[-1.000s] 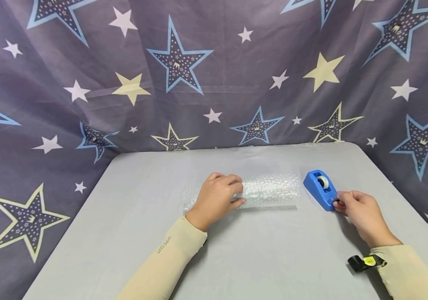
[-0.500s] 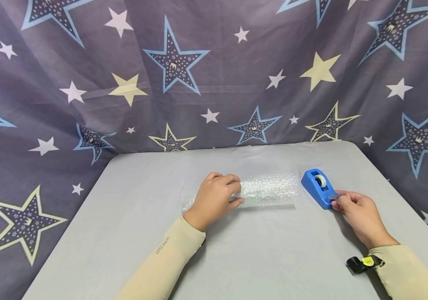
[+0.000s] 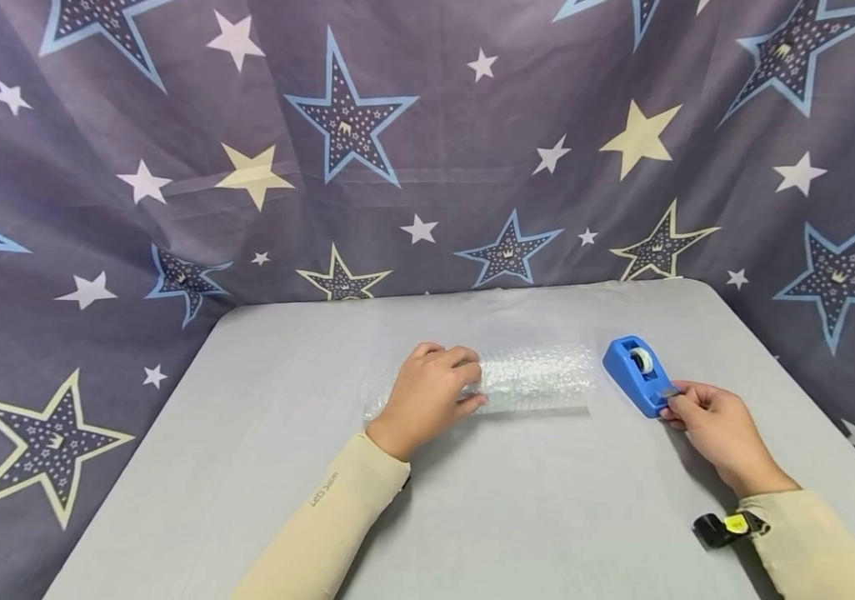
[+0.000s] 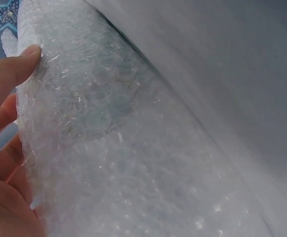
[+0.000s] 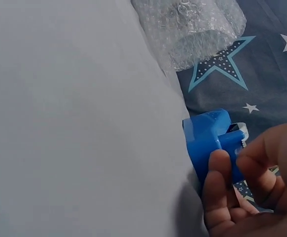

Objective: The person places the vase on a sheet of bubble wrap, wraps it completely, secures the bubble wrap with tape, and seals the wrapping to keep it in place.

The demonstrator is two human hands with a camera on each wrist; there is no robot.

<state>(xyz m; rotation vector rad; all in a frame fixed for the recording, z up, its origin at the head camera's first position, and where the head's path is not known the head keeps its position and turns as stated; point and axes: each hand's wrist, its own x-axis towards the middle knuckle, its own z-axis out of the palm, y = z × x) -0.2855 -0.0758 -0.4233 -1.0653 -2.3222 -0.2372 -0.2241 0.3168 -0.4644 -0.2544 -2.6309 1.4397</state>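
A clear roll of bubble wrap (image 3: 536, 375) lies crosswise on the table, a pale greenish shape showing through its layers in the left wrist view. My left hand (image 3: 427, 396) grips its left part from above, with the thumb on the near side and the fingers curled over the far side. To the right stands a blue tape dispenser (image 3: 647, 393) with a white roll of tape (image 3: 642, 360) in it. At its cutter end my right hand (image 3: 723, 433) pinches with thumb and forefinger, where a short greyish strip meets the fingertips. Other fingers touch the dispenser (image 5: 200, 143) in the right wrist view.
A grey-white cloth covers the table (image 3: 532, 508), whose far edge meets a dark curtain (image 3: 427, 150) printed with stars. On the right wrist sits a black strap-on camera (image 3: 716, 529). A flat edge of the wrap lies along the near side of the roll.
The head view has shifted very slightly. Both hands, the bubble wrap and the dispenser keep nearly the same places; the right fingertips shift a little at the cutter end.
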